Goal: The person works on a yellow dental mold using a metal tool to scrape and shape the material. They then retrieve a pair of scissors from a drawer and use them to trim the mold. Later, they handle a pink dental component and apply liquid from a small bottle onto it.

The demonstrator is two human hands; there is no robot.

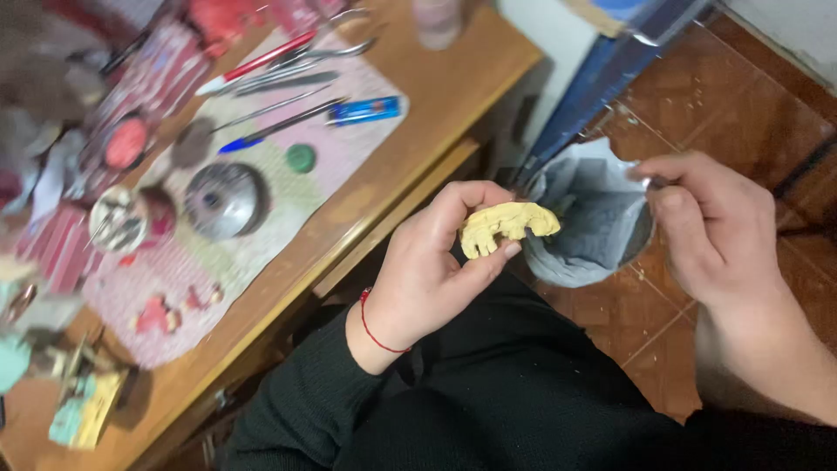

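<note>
Left hand [436, 262] fingers pinch a yellow dental cast [506, 227] (over a lined bin [593, 235]); right hand [711, 231] fingers grip a thin tool [656, 183].

tool in right hand [711, 231] mostly hidden, table [453, 78] clutter blurred

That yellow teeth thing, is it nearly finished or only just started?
It already has its full arch shape with teeth showing. Right now the left hand holds the yellow dental cast over a bin lined with a grey bag, while the right hand grips a thin tool. More tools lie on the wooden table. How much is left, I cannot tell.
</note>
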